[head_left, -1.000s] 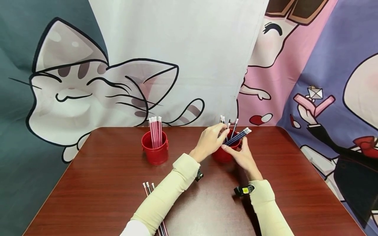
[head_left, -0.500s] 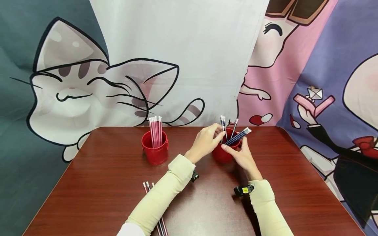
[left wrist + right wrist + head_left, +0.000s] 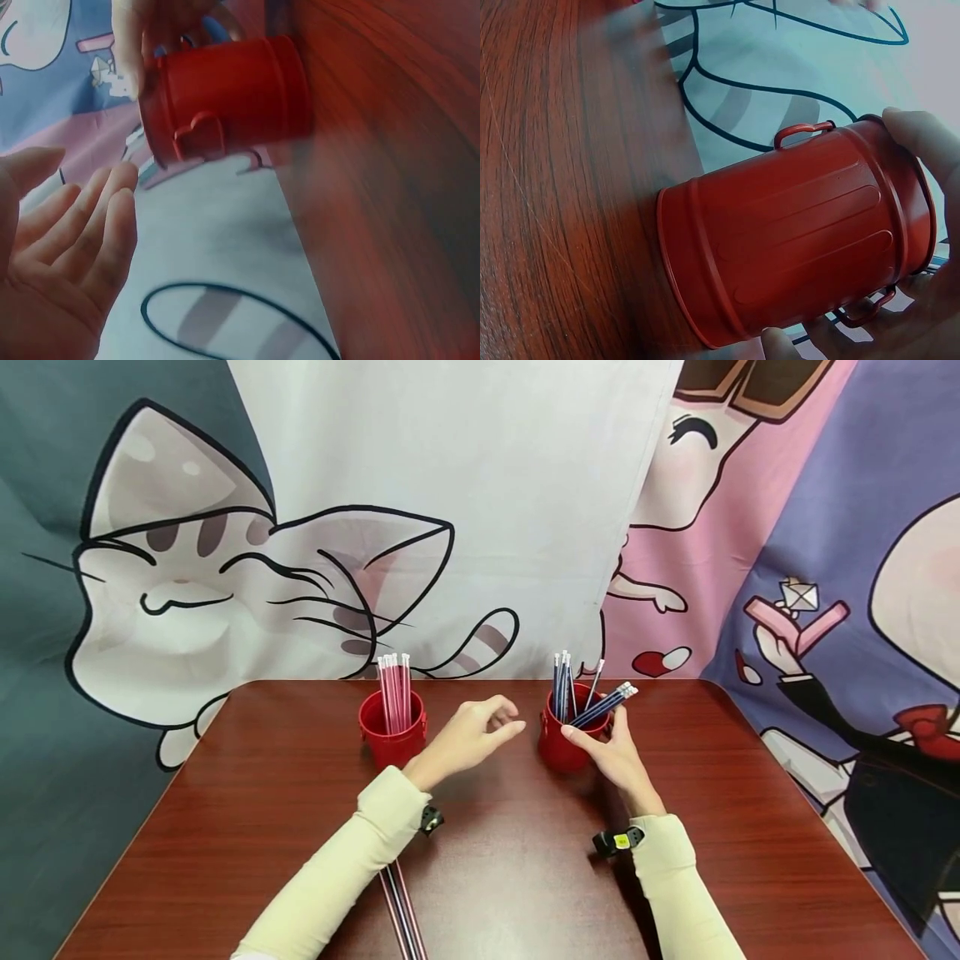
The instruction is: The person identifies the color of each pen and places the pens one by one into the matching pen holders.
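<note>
My right hand (image 3: 618, 762) grips the right-hand red bucket (image 3: 561, 752), thumb at the rim and fingers along its side and small handle (image 3: 870, 311). Dark blue pencils (image 3: 561, 693) with white eraser ends stand in that bucket; several more blue pencils (image 3: 603, 705) lean right, over the rim near my right hand. My left hand (image 3: 467, 733) is in the air between the two buckets, holding nothing, its fingers loosely bent. In the left wrist view its palm and fingers (image 3: 112, 225) show, apart from the red bucket (image 3: 232, 97).
Left of my left hand stands a second red bucket (image 3: 393, 748) with pink pencils (image 3: 394, 693) upright in it. Several loose pencils (image 3: 405, 910) lie on the brown table (image 3: 225, 827), partly under my left forearm. A printed cloth (image 3: 480, 485) hangs behind the table.
My left hand has drawn away from the right bucket, moving left, after letting go of a pencil that now stands with the other blue ones. The right hand keeps its place.
</note>
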{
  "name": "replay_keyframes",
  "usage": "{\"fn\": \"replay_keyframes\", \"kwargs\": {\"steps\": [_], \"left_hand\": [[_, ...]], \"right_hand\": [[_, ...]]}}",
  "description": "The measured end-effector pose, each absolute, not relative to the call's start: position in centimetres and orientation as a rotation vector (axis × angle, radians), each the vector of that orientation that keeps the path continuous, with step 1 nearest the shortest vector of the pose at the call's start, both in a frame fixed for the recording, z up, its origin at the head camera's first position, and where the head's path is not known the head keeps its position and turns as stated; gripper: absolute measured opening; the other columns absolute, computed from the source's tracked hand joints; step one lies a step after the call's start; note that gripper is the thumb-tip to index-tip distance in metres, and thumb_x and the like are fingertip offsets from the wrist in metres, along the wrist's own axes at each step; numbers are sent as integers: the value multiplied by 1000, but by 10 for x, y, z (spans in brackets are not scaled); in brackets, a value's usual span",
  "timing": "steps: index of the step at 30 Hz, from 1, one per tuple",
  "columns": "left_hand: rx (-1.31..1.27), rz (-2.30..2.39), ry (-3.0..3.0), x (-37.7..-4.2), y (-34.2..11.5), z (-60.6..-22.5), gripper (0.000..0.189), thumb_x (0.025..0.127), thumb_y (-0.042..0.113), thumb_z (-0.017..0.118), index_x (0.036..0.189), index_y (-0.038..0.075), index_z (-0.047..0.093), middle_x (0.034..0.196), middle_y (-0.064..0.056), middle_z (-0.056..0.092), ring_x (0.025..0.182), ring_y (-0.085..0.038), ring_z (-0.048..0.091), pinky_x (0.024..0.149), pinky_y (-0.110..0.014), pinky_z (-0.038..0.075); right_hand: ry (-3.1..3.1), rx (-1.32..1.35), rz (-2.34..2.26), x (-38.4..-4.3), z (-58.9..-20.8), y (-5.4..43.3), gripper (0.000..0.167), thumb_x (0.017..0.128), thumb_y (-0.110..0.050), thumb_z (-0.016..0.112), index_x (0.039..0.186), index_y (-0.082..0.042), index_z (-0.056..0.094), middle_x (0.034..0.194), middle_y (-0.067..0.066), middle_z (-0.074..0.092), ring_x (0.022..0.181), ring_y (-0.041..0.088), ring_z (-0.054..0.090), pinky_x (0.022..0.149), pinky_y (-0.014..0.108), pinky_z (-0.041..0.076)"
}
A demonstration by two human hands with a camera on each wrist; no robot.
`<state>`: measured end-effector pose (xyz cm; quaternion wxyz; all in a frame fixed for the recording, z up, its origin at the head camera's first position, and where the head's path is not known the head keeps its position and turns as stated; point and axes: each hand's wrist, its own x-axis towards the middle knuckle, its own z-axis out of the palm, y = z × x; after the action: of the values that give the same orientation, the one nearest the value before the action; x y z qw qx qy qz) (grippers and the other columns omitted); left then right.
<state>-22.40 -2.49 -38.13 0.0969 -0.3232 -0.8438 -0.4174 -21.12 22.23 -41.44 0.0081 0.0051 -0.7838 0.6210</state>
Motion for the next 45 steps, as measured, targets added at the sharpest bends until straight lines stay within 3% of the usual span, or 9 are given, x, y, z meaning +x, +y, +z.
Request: {"fn": "replay_keyframes", "kwargs": {"steps": [6,15,21,27,30,33,36,39,45], "left_hand": [[-946,-1169,-2545,-209,-68,-381,9,87,24,62,91,15,62,77,10,63,69,-2,56,65,-23,48],[-886,-1081,-2676,-184,-121,-391,8,86,21,63,92,17,61,76,11,62,70,-1,57,67,-23,50],[-721,-1150,-2569,-177,-146,-392,10,83,14,67,91,12,61,77,7,62,68,-5,57,59,-24,48],[-553,-1181,-2350,-189,-161,-393,29,76,17,74,99,5,61,85,-2,62,74,-13,56,56,-33,47],[-373,-1221,-2332,-198,-167,-399,53,73,29,77,116,8,54,106,-4,57,93,-16,52,70,-39,48],[-226,-1315,-2399,-206,-171,-405,80,68,41,78,133,15,39,128,-3,42,112,-21,42,85,-45,45],[-163,-1433,-2473,-212,-173,-411,97,65,47,78,141,20,24,139,-3,30,122,-24,34,93,-48,42],[-169,-1519,-2495,-219,-174,-418,102,64,47,79,143,20,19,140,-4,29,125,-24,33,94,-48,42],[-215,-1543,-2504,-227,-172,-431,94,67,44,79,140,18,26,132,-5,41,118,-23,41,92,-46,44]], "right_hand": [[-2461,34,1945,-203,-400,219,83,81,-28,69,142,-13,15,140,13,31,127,32,32,105,50,27],[-2457,35,1961,-210,-409,222,86,79,-32,71,142,-16,14,140,11,31,128,31,31,105,51,26],[-2467,35,1926,-219,-426,227,87,77,-39,71,141,-21,15,139,7,32,126,26,34,104,48,29],[-2467,19,1937,-217,-422,227,87,77,-38,72,141,-19,15,139,9,32,126,27,34,105,48,28],[-2465,30,1954,-212,-413,225,87,78,-34,71,142,-16,14,140,12,31,126,30,33,105,50,28],[-2466,38,1961,-210,-409,223,87,79,-32,71,142,-14,13,141,14,29,127,32,32,105,52,26],[-2484,26,1945,-213,-414,225,88,79,-35,71,142,-16,13,141,12,29,127,31,31,105,51,26],[-2485,14,1934,-217,-423,227,88,77,-39,71,142,-19,14,140,9,31,127,28,33,106,49,26],[-2474,20,1927,-219,-427,227,87,77,-38,71,142,-20,15,140,8,32,126,27,35,105,48,28]]}}
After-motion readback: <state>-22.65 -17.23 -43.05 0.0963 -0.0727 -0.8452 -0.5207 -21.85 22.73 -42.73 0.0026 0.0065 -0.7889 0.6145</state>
